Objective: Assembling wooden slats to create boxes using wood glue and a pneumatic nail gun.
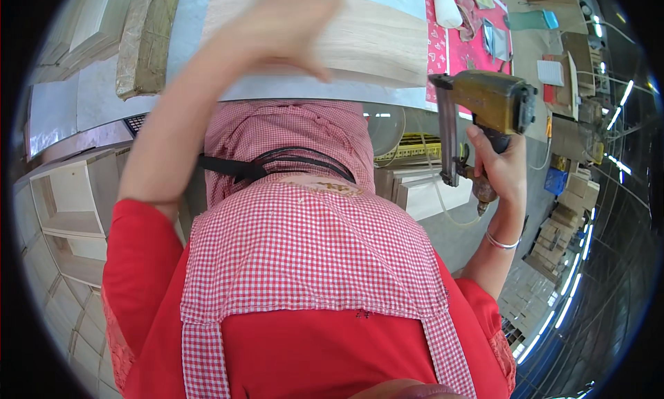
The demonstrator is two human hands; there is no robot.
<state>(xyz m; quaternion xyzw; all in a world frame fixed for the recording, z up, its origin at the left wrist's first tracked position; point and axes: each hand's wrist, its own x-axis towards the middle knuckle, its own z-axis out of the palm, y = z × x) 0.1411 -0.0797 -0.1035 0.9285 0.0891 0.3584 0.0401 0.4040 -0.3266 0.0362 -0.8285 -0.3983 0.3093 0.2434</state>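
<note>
In my right hand (pixel 499 165) is a yellow and black air nail gun (pixel 487 101), its handle gripped by my closed fingers. The gun is held up at the right, off the table's near edge, with a thin pale hose at its base. My left hand (pixel 287 25) is blurred by motion above a pale wood panel (pixel 377 42) that lies on the table. Its thumb stretches away from the other fingers, and I see nothing held in it. Whether it touches the panel I cannot tell.
A long block wrapped in brown tape (pixel 146 39) lies on the table's left, beside stacked boards (pixel 90 25). At the right are a white bottle (pixel 447 10) and a cloth (pixel 469 20) on a pink cover (pixel 437 53). Wooden box frames (pixel 72 198) stand lower left.
</note>
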